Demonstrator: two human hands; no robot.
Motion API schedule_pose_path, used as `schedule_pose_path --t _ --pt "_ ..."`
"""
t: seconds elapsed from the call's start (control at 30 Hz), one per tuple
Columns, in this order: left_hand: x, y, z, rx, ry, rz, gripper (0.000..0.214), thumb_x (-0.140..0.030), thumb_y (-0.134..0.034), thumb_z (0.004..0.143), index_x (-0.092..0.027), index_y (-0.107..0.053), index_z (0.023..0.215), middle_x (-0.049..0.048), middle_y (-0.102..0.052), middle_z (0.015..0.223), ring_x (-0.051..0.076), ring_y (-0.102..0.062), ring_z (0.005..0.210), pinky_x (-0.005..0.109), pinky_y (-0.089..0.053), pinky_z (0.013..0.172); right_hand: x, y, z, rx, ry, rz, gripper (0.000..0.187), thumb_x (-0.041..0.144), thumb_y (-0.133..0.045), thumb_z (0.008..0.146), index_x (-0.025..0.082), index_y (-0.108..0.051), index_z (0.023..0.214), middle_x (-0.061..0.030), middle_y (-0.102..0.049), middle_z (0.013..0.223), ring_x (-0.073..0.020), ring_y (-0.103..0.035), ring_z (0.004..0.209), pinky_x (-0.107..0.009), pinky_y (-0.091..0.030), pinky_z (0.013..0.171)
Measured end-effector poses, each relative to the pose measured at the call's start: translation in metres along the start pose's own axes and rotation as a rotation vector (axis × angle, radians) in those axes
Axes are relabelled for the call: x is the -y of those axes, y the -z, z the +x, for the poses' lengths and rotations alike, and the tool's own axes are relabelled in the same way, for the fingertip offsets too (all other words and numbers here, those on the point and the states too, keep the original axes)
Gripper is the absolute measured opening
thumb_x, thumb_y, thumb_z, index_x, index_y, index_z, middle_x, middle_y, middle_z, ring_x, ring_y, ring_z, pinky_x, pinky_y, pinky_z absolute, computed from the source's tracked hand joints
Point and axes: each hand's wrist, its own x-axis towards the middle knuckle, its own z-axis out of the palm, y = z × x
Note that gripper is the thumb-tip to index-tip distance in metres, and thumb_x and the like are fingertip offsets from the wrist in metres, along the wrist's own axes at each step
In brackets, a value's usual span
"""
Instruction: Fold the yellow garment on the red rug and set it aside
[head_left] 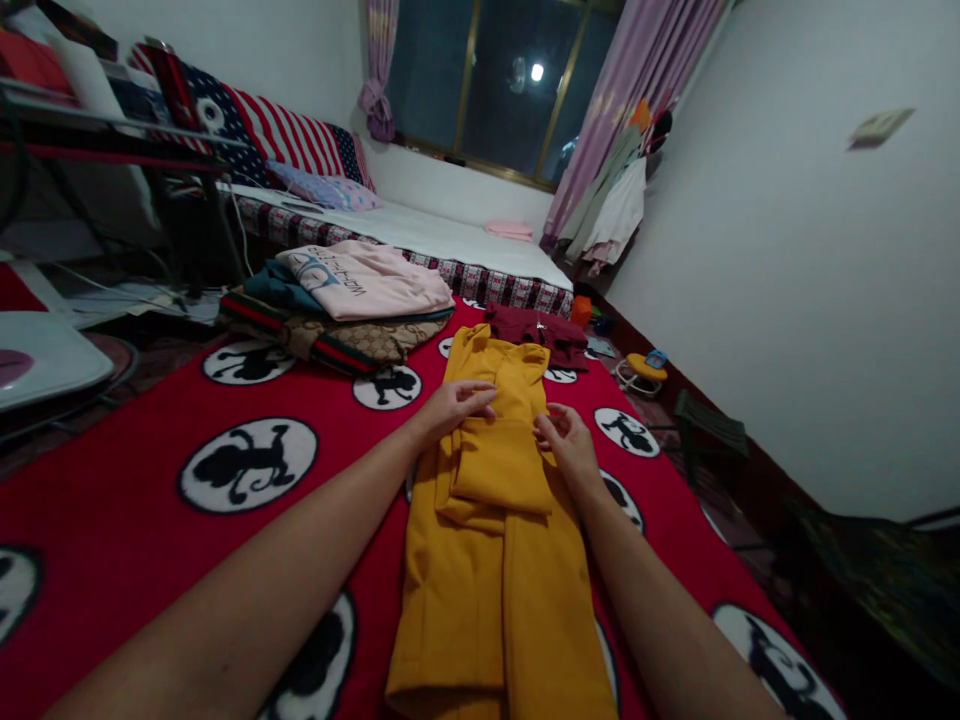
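Note:
A mustard-yellow garment (457,590) lies lengthwise in front of me, folded narrow, with a squarish folded section (502,465) on top of its middle. Its exact kind I cannot tell. Over the left edge of that section, my left hand (459,405) rests with its fingers stretched across the cloth. My right hand (568,440) is at the opposite edge, fingers loosely bent and apart, fingertips touching or just beside the fabric. Neither hand visibly grips the cloth. Beyond the garment's far end lies a dark red piece of clothing (566,335).
Under everything spreads a red blanket (135,470) with white monkey circles. Folded clothes, a pink top (397,280) uppermost, are stacked at the far left. A bed (450,225) stands by the window. Stools, including a yellow-topped one (646,367), stand along the right wall.

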Motion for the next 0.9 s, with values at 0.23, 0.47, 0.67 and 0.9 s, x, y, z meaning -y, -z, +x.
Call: schedule_pose_path --t 0.23,0.47,0.67,0.9 --pt "0.001 -0.002 0.000 0.008 -0.345 0.594 0.041 -0.020 -0.073 0.065 -0.018 -0.072 0.105 0.0071 -0.066 0.101 0.021 -0.062 0.090 0.033 -0.050 0.084 -0.005 -0.002 -0.014 0.022 0.271 -0.141 0.029 0.037 -0.062 0.078 0.017 -0.063 0.099 -0.0058 -0.066 0.090 -0.0161 -0.062 0.077 -0.028 -0.050 0.067" --pt "-0.013 0.018 -0.030 0.257 -0.385 0.777 0.034 -0.007 -0.058 0.078 -0.022 -0.074 0.103 0.0091 -0.061 0.120 0.022 -0.058 0.114 0.034 -0.045 0.100 0.005 0.033 -0.032 0.204 0.486 -0.384 0.028 0.017 -0.051 0.082 0.019 -0.066 0.105 -0.0088 -0.065 0.108 -0.0198 -0.062 0.101 -0.034 -0.052 0.084" --pt "-0.042 0.058 -0.085 0.579 -0.317 0.990 0.070 0.003 -0.061 0.072 -0.038 -0.060 0.128 0.0059 -0.042 0.150 0.029 -0.038 0.138 0.045 -0.034 0.111 0.024 0.093 -0.076 0.641 0.651 -0.768 0.067 0.001 -0.050 0.079 0.032 -0.049 0.139 -0.0075 -0.038 0.152 -0.0224 -0.038 0.138 -0.045 -0.039 0.108" --pt "-0.042 0.038 -0.093 0.652 -0.453 1.030 0.054 -0.008 -0.063 0.079 -0.040 -0.065 0.122 0.0029 -0.044 0.149 0.032 -0.026 0.144 0.052 -0.028 0.115 0.013 0.071 -0.093 0.776 0.738 -0.861 0.076 -0.002 -0.048 0.069 0.032 -0.052 0.136 -0.0054 -0.033 0.156 -0.0246 -0.021 0.146 -0.054 -0.027 0.113"
